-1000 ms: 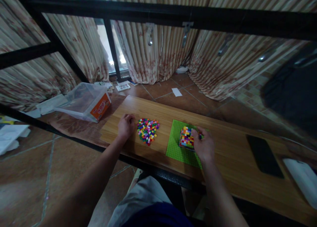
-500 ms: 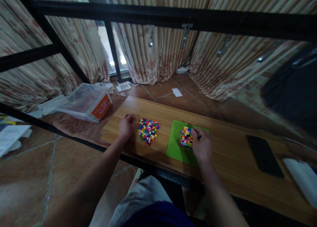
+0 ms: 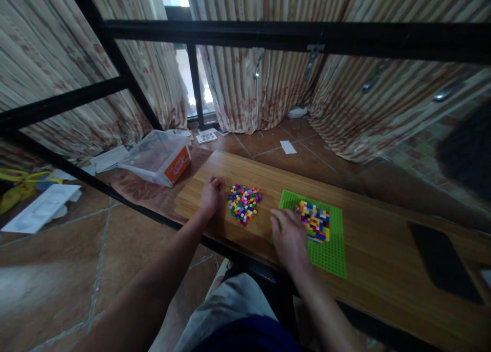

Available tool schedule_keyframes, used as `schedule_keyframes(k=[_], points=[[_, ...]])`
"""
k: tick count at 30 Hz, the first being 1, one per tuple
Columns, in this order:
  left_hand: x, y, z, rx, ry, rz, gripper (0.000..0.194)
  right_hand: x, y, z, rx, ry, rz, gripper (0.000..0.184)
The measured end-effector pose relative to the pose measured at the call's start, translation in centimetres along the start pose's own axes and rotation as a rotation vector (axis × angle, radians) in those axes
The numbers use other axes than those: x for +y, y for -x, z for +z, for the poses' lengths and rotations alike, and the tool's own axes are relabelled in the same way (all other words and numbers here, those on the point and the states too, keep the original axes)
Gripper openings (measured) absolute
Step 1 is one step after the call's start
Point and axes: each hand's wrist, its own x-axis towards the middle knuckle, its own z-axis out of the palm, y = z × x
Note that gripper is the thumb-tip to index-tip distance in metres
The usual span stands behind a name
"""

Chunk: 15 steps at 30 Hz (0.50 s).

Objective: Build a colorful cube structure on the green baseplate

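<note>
We have our left hand [image 3: 212, 196] curled on the worktop [image 3: 378, 249], brick pile [image 3: 244, 203] just right of its fingers. Our right hand [image 3: 292, 239] is over the left part of the green baseplate [image 3: 330, 257], brick block [image 3: 317, 222] right of its fingers; can't tell if they pinch anything. Clear bin [image 3: 153, 160] beyond the left fingers.

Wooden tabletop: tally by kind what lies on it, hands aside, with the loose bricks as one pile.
Loose brick pile: 1
Green baseplate: 1
Brick build: 1
Black flat object: 1
White object, cut off at the right edge: 1
Total: 5
</note>
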Motion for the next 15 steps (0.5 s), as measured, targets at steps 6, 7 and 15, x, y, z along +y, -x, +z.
schedule_keyframes(k=[6,7,15], points=[[-0.1,0.0,0.0,-0.002,-0.002,-0.001,0.025,-0.8,-0.9,4.5,-0.181,0.118,0.061,0.023],[-0.1,0.0,0.0,-0.002,-0.006,-0.004,0.025,-0.8,-1.1,4.8,-0.195,0.131,0.067,0.021],[-0.1,0.0,-0.1,0.006,-0.019,0.007,0.025,-0.5,-1.2,5.4,-0.185,0.072,0.074,0.022]])
